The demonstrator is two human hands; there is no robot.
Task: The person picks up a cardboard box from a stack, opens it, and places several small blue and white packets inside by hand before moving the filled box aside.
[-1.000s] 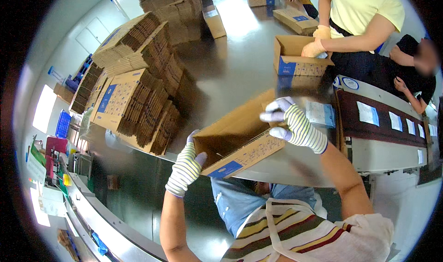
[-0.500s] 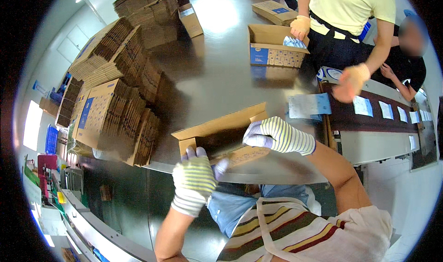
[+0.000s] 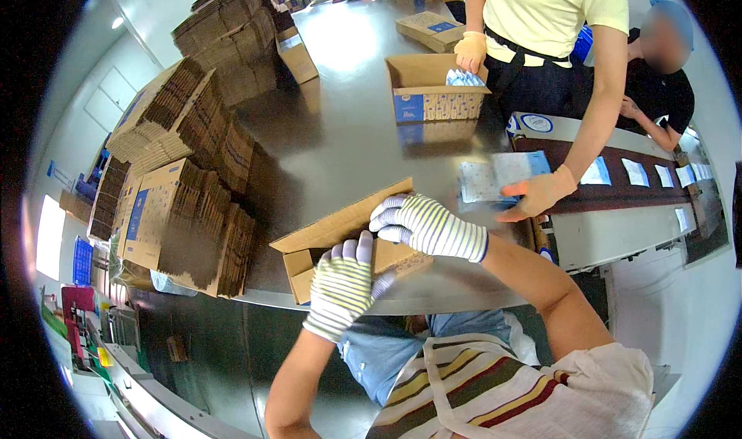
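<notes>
An open cardboard box [image 3: 340, 215] stands at the near edge of the table, its long far flap raised and leaning outward. My left hand [image 3: 340, 288], in a striped knit glove, is at its near side, with the fingers reaching over the opening and the thumb outside the near wall. On the right end of the same box, my right hand [image 3: 437, 226] is closed, its gloved fingers bent over the cardboard. The two hands' fingertips are close together. Much of the box's inside is hidden behind my hands.
Tall stacks of flattened cartons [image 3: 174, 215] stand at left. Across the table, a co-worker's orange-gloved hand [image 3: 541, 194] touches blue-white packets [image 3: 495, 178] beside a conveyor belt [image 3: 610, 157]. Their other hand [image 3: 470, 51] rests at a carton [image 3: 440, 103] holding packets.
My left hand has moved right and up over the box opening, toward my right hand. The co-worker's hand has come down from over the conveyor onto the packets on the table.
</notes>
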